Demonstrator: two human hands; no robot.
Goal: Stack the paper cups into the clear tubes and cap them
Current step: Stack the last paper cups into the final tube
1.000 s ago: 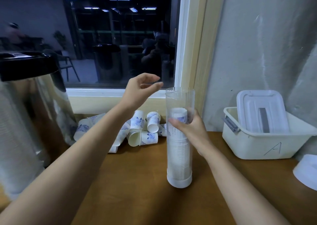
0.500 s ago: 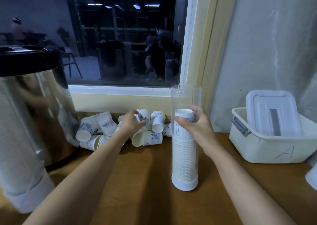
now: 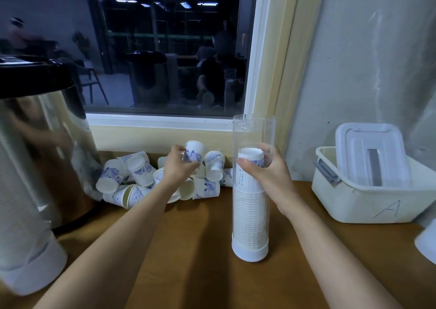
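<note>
Bare brown wooden table [image 3: 188,249] lies open between the forearms. The shiny steel urn [image 3: 40,148] blocks the left, the cream plastic bin [image 3: 358,205] the right, the heap of blue-patterned paper cups [image 3: 132,183] the back.

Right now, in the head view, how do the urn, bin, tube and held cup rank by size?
1. Urn, partly cut off by the frame.
2. Bin.
3. Tube, tall but far narrower.
4. Cup, held in the left hand.
</note>
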